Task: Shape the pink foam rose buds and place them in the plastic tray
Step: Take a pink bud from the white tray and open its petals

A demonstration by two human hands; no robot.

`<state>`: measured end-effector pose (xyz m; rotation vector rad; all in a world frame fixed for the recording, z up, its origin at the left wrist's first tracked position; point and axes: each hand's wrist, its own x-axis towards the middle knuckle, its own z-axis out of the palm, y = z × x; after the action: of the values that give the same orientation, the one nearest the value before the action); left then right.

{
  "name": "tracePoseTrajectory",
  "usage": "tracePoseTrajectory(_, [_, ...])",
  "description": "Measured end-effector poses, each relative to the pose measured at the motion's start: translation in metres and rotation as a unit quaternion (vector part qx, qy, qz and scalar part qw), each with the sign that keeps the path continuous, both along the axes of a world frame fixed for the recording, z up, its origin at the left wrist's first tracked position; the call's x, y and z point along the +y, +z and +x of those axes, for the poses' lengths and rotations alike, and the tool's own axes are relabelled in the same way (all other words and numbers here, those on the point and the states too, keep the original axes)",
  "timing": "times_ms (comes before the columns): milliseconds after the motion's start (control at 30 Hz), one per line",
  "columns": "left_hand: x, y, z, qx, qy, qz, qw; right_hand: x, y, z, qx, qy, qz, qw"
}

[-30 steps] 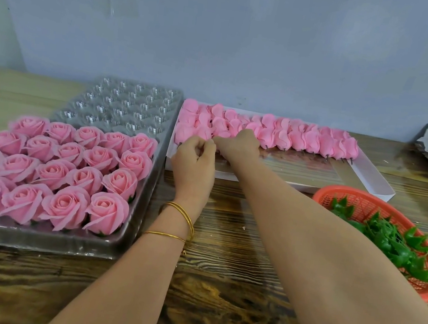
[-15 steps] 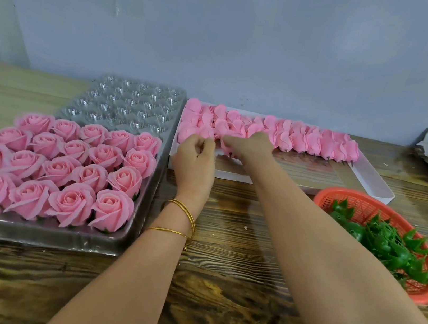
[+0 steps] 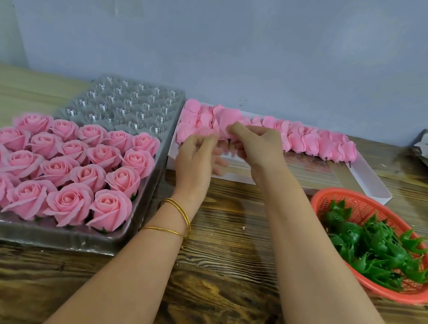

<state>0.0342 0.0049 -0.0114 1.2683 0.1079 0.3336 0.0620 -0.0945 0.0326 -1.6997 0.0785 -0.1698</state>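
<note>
Nineteen roses (image 3: 57, 169) sit in one tray (image 3: 146, 199): three rows of five and a front row of four. The tray's empty cups (image 3: 120, 109) glare too much to count. One white box (image 3: 273, 183) holds a packed band of buds (image 3: 312, 144), which overlap too closely to number. One bud (image 3: 230, 121) is raised above them. One red basket (image 3: 361, 207) holds green calyxes (image 3: 377, 250), too tangled to count. At least two gold bangles (image 3: 166, 230) circle the left wrist.
</note>
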Motion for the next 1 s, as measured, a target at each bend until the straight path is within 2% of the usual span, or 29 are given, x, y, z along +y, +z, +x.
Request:
tracePoseTrajectory(167, [0.0,0.006,-0.004,-0.031,-0.112,-0.084,0.99,-0.002,-0.01,-0.018,-0.012,0.069,0.031,0.997])
tracePoseTrajectory(300, [0.002,0.012,-0.008,-0.008,-0.183,-0.113,0.977,-0.005,-0.015,-0.029,-0.022,0.136,0.053,0.989])
tracePoseTrajectory(567, [0.004,0.016,-0.015,-0.02,-0.24,-0.039,0.97,-0.021,-0.027,-0.037,-0.02,0.221,0.11,0.969])
tracePoseTrajectory(733, [0.004,0.013,-0.017,-0.019,-0.249,0.003,0.968,-0.025,-0.034,-0.039,0.031,0.274,0.189,0.942])
tracePoseTrajectory(833, [0.004,0.012,-0.016,-0.01,-0.256,0.009,0.967,-0.026,-0.036,-0.041,0.051,0.293,0.23,0.927])
tracePoseTrajectory(1000, [0.006,0.009,-0.013,0.002,-0.261,-0.013,0.965,-0.028,-0.033,-0.045,0.072,0.3,0.235,0.922])
